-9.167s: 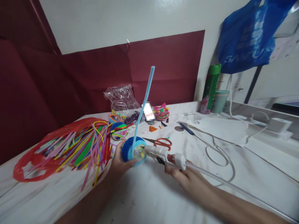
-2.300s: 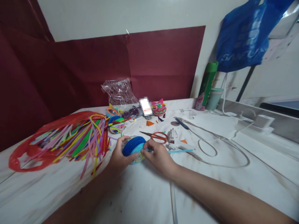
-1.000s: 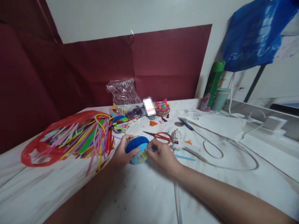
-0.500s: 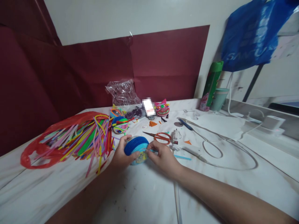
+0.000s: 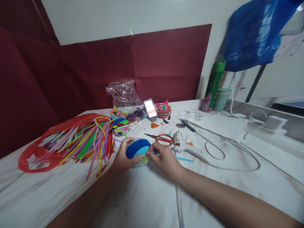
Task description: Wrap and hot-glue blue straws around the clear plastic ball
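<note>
My left hand [image 5: 123,156] wraps round the left side of a ball [image 5: 139,148] coiled with dark blue and light blue pipe cleaners; a yellowish, clear patch shows at its lower right. At the ball's right side, my right hand [image 5: 163,160] pinches a light blue pipe cleaner [image 5: 155,152] against it. Another light blue length [image 5: 185,159] sticks out beyond the right hand; whether it is the same piece I cannot tell. Just past the right hand lie orange-handled scissors [image 5: 162,139] and a white glue gun [image 5: 187,150] with its cord.
A red plastic bag [image 5: 30,163] of many-coloured pipe cleaners [image 5: 87,142] lies on the left. Decorated balls [image 5: 121,126], a pink cat-eared one [image 5: 164,110], clear plastic wrap [image 5: 124,93] and orange scraps sit behind. A blue-handled tool [image 5: 187,125], spray can [image 5: 213,87] and cup [image 5: 222,99] are on the right.
The view has shifted very slightly. Both hands stay on the ball, and the right fingers have moved a little along the light blue pipe cleaner's edge.
</note>
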`<action>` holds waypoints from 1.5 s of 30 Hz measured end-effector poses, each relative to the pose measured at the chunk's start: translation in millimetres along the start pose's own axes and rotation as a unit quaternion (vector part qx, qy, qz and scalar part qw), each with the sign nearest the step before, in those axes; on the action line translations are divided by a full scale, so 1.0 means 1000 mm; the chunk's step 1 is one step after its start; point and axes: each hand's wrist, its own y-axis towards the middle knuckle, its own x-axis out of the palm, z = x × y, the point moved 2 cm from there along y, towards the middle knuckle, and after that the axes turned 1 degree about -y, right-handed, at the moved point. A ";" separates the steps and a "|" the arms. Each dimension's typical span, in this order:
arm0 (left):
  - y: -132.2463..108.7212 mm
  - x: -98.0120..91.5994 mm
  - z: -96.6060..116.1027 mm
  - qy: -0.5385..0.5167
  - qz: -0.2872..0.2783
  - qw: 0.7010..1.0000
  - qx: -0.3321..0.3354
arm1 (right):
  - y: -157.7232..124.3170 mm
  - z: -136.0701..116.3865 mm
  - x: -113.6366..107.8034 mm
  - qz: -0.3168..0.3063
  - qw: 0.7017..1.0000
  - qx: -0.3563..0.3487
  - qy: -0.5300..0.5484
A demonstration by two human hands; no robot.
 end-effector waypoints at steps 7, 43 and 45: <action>-0.001 0.000 0.009 0.024 0.002 1.000 -0.015 | -0.001 -0.002 0.002 0.006 1.000 -0.020 0.008; 0.016 -0.009 -0.025 -0.369 0.050 0.911 -0.178 | 0.012 0.013 -0.015 0.059 0.998 -0.036 0.016; 0.015 -0.009 -0.026 -0.370 0.035 0.912 -0.172 | 0.012 0.014 -0.013 0.052 0.998 -0.038 0.013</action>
